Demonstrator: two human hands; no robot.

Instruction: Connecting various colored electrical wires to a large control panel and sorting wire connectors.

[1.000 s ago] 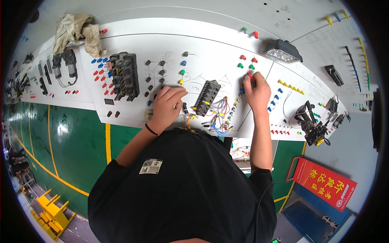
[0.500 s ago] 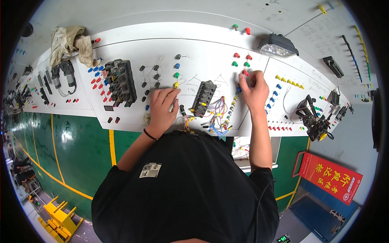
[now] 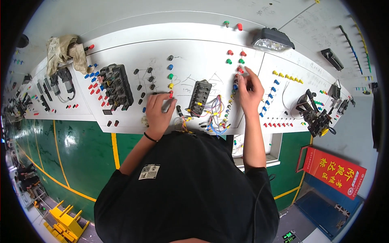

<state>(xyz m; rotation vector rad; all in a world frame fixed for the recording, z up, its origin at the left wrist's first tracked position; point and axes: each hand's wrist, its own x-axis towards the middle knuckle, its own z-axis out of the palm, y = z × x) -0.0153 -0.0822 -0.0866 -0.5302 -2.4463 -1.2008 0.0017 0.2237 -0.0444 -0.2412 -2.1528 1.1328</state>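
Note:
My left hand (image 3: 158, 114) is over the white panel (image 3: 194, 48), its fingers curled and its index fingertip and thumb closed at a small red terminal knob (image 3: 171, 94). Above that knob runs a column with a yellow knob (image 3: 171, 86), a green knob (image 3: 170, 76), a blue one and a black one. My right hand (image 3: 251, 94) is open, with thumb and index finger apart. Its thumb is beside a dark blue knob (image 3: 236, 86), and its index finger is near a red knob (image 3: 240, 70). Nothing shows in its grasp.
Between my hands stands a black fuse box (image 3: 200, 97), with loose coloured wires (image 3: 216, 115) beside it. A larger black box (image 3: 115, 87) sits left, and a lamp (image 3: 272, 39) at the back right. A cloth (image 3: 67, 54) hangs at the back left. An open drawer (image 3: 275, 150) juts below.
My right hand has come away from the red knob, its index finger straightening and its thumb lower. My left fingers have shifted, and the red knob at their tips now shows.

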